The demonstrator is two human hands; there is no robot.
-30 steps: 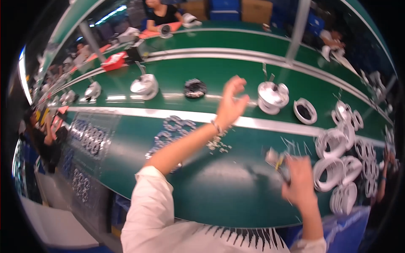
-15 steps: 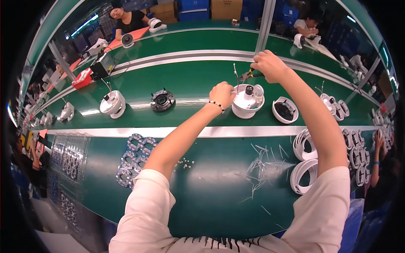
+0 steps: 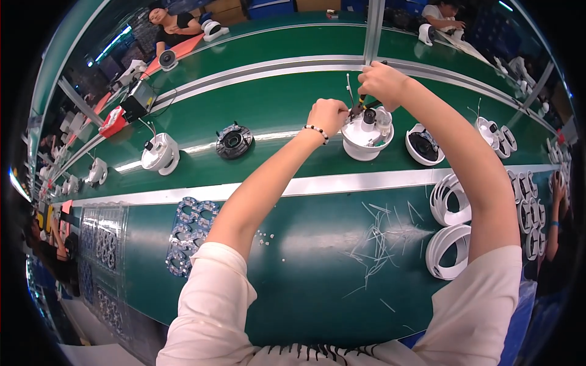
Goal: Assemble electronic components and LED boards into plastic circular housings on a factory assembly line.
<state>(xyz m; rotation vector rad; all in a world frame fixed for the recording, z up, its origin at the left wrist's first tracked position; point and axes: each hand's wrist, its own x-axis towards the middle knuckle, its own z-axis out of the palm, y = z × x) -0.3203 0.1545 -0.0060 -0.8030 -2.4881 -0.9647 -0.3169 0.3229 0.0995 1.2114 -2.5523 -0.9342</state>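
Observation:
My right hand (image 3: 383, 85) is closed round the black-and-yellow handles of a pair of cutting pliers (image 3: 359, 108). The jaws point down at the left inner edge of a round white housing (image 3: 360, 150). My left hand (image 3: 329, 116), with a beaded bracelet at the wrist, pinches at that same edge beside the jaws; what its fingers hold is hidden. A thin cable (image 3: 349, 90) with a white end stands up from the housing. Inside sit a black cylinder (image 3: 369, 116) and a clear-and-white part. Right of it lies a white shell with a black insert (image 3: 424, 146).
A black round part (image 3: 234, 141) and another white housing (image 3: 161, 154) stand to the left. Nearer lie blue circuit boards (image 3: 182, 235), scattered thin white strips (image 3: 379, 244) and stacked white rings (image 3: 448, 251). A metal post (image 3: 373, 30) rises behind my right hand.
The pliers have come down and left, from above the housing to its inner left edge, close to my left fingers. The whole view has shifted slightly.

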